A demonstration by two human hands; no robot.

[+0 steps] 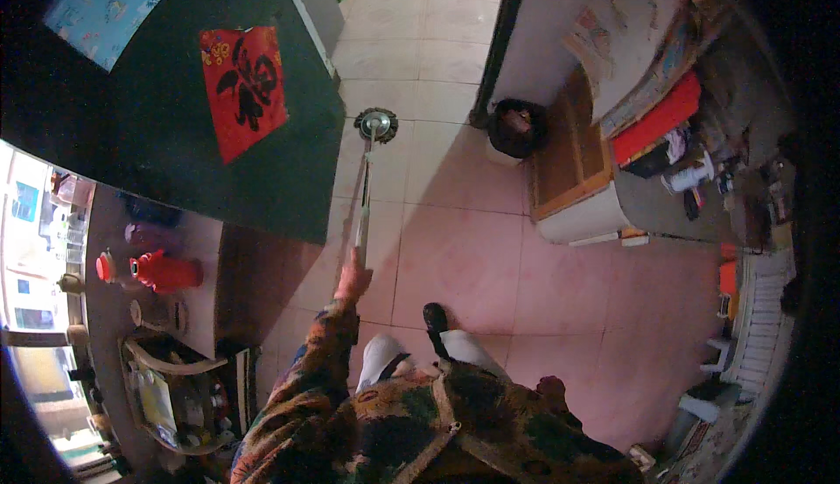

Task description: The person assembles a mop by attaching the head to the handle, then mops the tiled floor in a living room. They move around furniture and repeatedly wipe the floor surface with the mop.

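My left hand (354, 278) is closed around the upper end of a mop's metal handle (364, 211). The handle runs away from me to a round mop head (376, 125) with a dark fringe, which rests on the tiled floor beside the lower corner of a green door. My right hand (551, 389) hangs low at my right side, dark and partly hidden by the patterned jacket; its fingers do not show clearly.
The green door (295, 156) bears a red paper sign (246, 87). A lined waste bin (517, 131) stands by a wooden cabinet (571, 149) at right. Red vacuum flasks (167, 272) and a curved shelf unit (177, 369) are at left. Tiled floor (459, 261) lies between.
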